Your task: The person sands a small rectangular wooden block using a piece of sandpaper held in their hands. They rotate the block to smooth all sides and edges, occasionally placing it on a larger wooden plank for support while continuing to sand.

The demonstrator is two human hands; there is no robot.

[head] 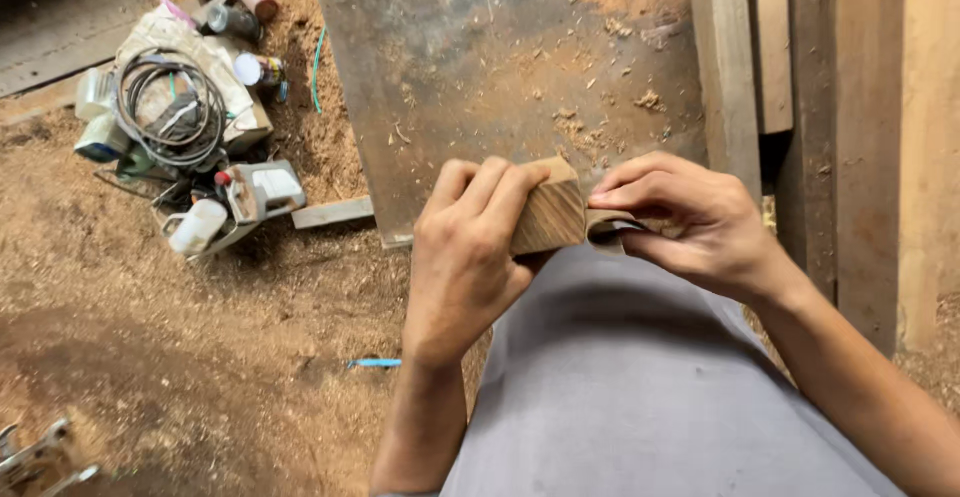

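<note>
Centrally in the frame, the left hand (465, 257) grips a wood block (548, 215), fingers wrapped over its top. Just right of it, the right hand (690, 219) pinches a folded sandpaper strip (610, 229) against the block's right end.

2 hands: left (465, 257), right (690, 219). 1 wood block (550, 215), 1 folded sandpaper piece (610, 229). 1 metal sheet (500, 67). 1 coiled cable (165, 107). 2 spray cans (240, 7) at least. 1 white bottle (197, 227). 1 blue pen (375, 362). Several planks (730, 77), exact count unclear.
</note>
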